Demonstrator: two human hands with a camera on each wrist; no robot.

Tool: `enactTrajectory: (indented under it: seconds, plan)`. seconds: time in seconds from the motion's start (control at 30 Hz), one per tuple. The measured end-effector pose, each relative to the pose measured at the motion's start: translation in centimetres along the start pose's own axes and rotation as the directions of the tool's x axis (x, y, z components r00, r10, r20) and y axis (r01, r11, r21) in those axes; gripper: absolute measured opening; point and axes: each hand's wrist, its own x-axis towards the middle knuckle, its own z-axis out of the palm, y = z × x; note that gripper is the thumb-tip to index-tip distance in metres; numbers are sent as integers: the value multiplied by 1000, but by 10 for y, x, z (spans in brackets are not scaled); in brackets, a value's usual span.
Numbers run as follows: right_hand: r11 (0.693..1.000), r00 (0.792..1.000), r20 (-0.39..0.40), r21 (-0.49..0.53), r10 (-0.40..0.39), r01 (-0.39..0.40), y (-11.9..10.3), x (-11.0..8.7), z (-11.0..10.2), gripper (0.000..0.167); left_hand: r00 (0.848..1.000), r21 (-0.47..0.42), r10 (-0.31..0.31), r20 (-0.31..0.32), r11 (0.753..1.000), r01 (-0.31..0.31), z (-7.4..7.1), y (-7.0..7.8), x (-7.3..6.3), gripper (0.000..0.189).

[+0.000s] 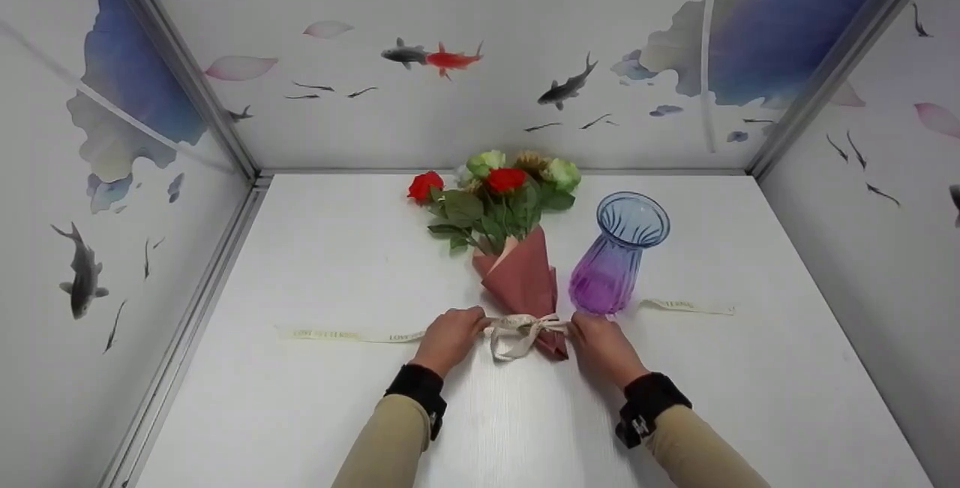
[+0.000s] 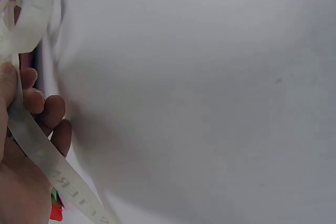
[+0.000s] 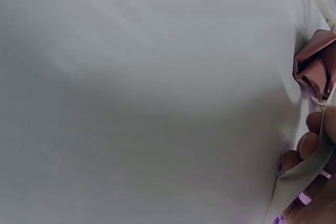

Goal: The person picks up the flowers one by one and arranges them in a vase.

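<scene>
Nearest us on the bare white tabletop (image 1: 337, 405), our left hand (image 1: 450, 336) sits at nine o'clock of the cream printed fabric ribbon bow (image 1: 533, 326), thumb and curled fingers pinching the ribbon; our right hand (image 1: 606, 349), at three o'clock, pinches its side likewise, with no wide gap in either grip; between them the bow crosses the narrow foot of the dusky-red paper wrap (image 1: 517, 274), one loop drooping between seven and eight o'clock; we judge an even, low pull to both sides best, snugging the knot without crushing the paper or dragging that loop through; the loose ends trail toward nine and three o'clock, better left untwisted; farther off, the blue-to-purple ribbed glass-like vase (image 1: 611, 263) stands between one and two o'clock, just beside our right fingers, so we should pull clear of it; farthest, the red, pale-green and brownish flowers (image 1: 506, 180) spread at twelve o'clock.
</scene>
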Motion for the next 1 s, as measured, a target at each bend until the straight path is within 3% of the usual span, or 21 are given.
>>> enactTrajectory:
  seconds: [0.13, 0.47, 0.67, 1.0]
  plan:
    - [999, 999, -14, 24, 38, -38, 2, -2, -2, 16, 1000, 25, -25, -9, 999, 26, -4, -7, -4, 28]
    - [984, 983, -57, -24, 174, -176, 12, -8, -17, 21, 981, 76, -193, 21, 979, 191, -17, -26, -15, 23]
    - [983, 980, -83, -26, 182, -184, 18, -10, -24, 24, 966, 85, -257, 20, 963, 255, -25, -35, -22, 23]
    - [955, 955, 6, -7, 295, -295, 27, -10, -33, 27, 940, 85, -341, 14, 937, 339, -34, -44, -27, 25]
